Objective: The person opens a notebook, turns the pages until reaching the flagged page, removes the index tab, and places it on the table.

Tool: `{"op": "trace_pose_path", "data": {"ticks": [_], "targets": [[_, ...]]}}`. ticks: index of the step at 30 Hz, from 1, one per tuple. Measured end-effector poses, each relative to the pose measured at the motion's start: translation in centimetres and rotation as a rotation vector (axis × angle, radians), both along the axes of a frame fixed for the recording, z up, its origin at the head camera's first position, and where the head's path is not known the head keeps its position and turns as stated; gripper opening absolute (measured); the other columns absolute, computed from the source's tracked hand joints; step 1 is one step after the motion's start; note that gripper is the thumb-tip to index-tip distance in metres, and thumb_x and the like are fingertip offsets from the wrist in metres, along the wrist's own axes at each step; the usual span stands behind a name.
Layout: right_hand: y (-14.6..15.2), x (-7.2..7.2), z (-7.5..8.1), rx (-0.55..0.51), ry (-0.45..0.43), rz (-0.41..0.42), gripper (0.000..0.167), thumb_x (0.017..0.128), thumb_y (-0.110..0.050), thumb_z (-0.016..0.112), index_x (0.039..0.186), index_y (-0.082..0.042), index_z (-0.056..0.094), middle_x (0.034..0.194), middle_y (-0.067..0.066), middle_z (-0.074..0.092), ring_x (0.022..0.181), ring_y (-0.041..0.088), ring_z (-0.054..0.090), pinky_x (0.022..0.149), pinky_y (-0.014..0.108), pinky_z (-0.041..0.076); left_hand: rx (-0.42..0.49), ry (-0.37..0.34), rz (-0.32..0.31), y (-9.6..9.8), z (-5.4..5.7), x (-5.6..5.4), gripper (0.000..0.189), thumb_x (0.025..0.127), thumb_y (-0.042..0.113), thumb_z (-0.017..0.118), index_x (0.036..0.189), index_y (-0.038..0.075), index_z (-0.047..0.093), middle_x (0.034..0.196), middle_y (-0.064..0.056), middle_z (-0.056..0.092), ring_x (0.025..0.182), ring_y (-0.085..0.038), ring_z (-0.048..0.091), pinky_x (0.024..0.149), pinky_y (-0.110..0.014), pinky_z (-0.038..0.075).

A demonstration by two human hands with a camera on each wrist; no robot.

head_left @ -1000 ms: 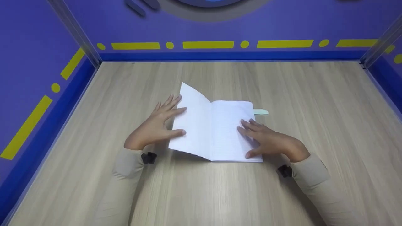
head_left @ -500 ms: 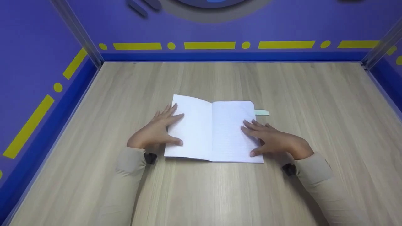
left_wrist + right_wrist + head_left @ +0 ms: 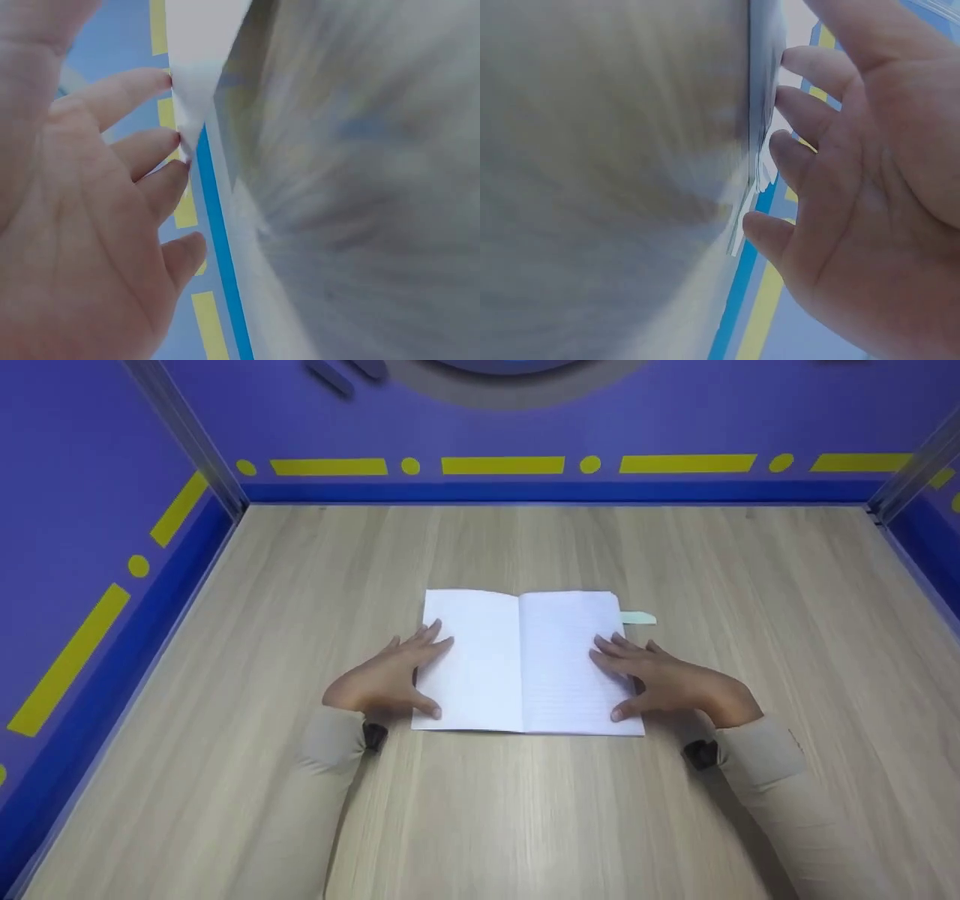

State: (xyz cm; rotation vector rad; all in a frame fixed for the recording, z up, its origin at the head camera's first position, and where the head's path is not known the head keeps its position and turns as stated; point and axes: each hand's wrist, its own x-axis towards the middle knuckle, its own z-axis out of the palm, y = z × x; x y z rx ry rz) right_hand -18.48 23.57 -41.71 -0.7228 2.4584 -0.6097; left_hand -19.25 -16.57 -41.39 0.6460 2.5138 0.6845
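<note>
An open notebook [image 3: 480, 675] lies on the table, its left page plain white and its right page faintly lined. A pale green tab [image 3: 639, 618] sticks out past its right edge. My left hand [image 3: 390, 671] rests on the left page's outer edge, fingers spread and thumb lying near the lower corner. In the left wrist view, its fingertips [image 3: 180, 139] touch the page edge. Across from it, my right hand [image 3: 671, 682] rests with spread fingers on the right page's outer edge. The right wrist view shows those fingertips [image 3: 780, 97] against the stack of pages.
The wood-grain table [image 3: 480, 817] extends on all sides of the notebook. Blue-purple panels [image 3: 495, 431] with yellow dashes and dots stand along its back and sides. Beige sleeves [image 3: 757, 757] and small black wrist devices [image 3: 701, 754] are on both arms.
The left page, raised at an angle a second ago, has come down nearly flat under the left hand. Notebook and both hands then appear slightly farther right and up in the head view.
</note>
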Motion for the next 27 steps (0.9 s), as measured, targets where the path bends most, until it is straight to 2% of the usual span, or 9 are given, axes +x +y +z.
{"op": "trace_pose_path", "data": {"ticks": [5, 11, 18, 27], "targets": [[0.14, -0.09, 0.03, -0.005, -0.023, 0.005, 0.098, 0.078, -0.037, 0.076, 0.153, -0.010, 0.020, 0.162, 0.011, 0.005, 0.149, 0.035, 0.000, 0.116, 0.061, -0.004, -0.007, -0.063, -0.013, -0.11, -0.47, -0.13, 0.103, 0.072, 0.034, 0.083, 0.153, 0.013, 0.023, 0.162, -0.009, 0.001, 0.150, -0.027, 0.002, 0.121, -0.048, 0.002], [0.67, -0.16, -0.08, -0.016, -0.034, 0.044, 0.110, 0.071, -0.040, 0.080, 0.154, -0.008, 0.015, 0.162, 0.015, 0.001, 0.149, 0.037, -0.002, 0.115, 0.062, -0.003, 0.000, -0.117, 0.004, -0.28, -0.64, -0.19, 0.106, 0.070, 0.028, 0.086, 0.154, 0.015, 0.022, 0.163, -0.007, -0.002, 0.150, -0.029, -0.002, 0.121, -0.050, 0.001], [0.96, -0.14, -0.09, -0.024, -0.040, 0.082, 0.118, 0.066, -0.043, 0.083, 0.154, -0.005, 0.013, 0.162, 0.018, -0.001, 0.148, 0.038, -0.003, 0.116, 0.062, -0.003, 0.002, -0.134, 0.001, -0.25, -0.59, -0.14, 0.109, 0.068, 0.026, 0.086, 0.154, 0.015, 0.020, 0.162, -0.007, -0.005, 0.150, -0.028, -0.006, 0.120, -0.050, -0.002], [0.85, -0.15, 0.13, -0.011, -0.030, 0.099, 0.117, 0.068, -0.045, 0.081, 0.154, -0.005, 0.012, 0.162, 0.017, 0.000, 0.148, 0.038, -0.003, 0.115, 0.063, -0.004, -0.002, -0.136, -0.019, -0.34, -0.52, -0.20, 0.109, 0.069, 0.027, 0.086, 0.154, 0.013, 0.019, 0.162, -0.008, -0.006, 0.150, -0.027, -0.007, 0.121, -0.049, -0.003]]}}
